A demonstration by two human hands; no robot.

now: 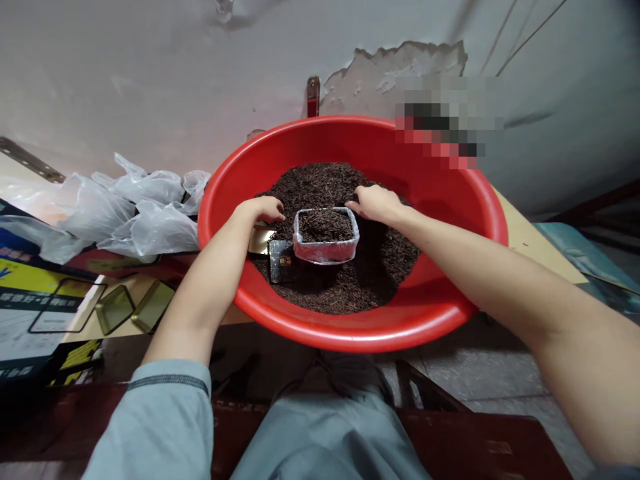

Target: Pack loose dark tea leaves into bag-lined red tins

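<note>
Grey-blue trousers (pixel 325 440) are seen nearest, and beyond them a red basin (pixel 360 339) is partly filled with dark dry leaves (pixel 350 297). Right in the middle, upright on them, a plastic-lined box (pixel 325 253) is loaded with more. At its far right corner the right hand (pixel 376 202) is held, fingers curled; whether anything is pinched cannot be told. Across from it, the left hand (pixel 266 209) is held with fingers bent, grip unclear, near a gold tin (pixel 260 241); just beside the box, a black tin (pixel 279 261) is seen.
</note>
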